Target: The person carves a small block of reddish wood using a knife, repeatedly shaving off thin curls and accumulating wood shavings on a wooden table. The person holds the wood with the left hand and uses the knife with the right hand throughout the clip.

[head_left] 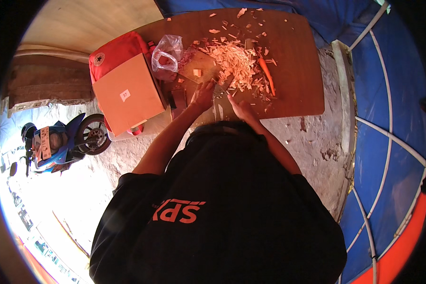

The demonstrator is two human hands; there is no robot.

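At the near edge of a brown table [298, 61], my left hand [202, 96] has its fingers stretched forward onto the near edge of a cutting board [190, 67]. One pale cut chunk [197, 72] lies on the board. My right hand [243, 110] is to the right, its fingers curled and its thumb side pointing forward. What it grips is too small and dark to make out. Just beyond both hands spreads a heap of pale chopped pieces [234, 61]. A long orange object [266, 75], perhaps a carrot, rests along the right side of the heap.
Left of the board are a clear plastic bag [168, 53], a cardboard box [130, 94] and a red bag [113, 52]. Pale scraps are scattered toward the table's far edge. A motorcycle [64, 142] stands at the left; a blue tarp [378, 118] with white poles hangs at the right.
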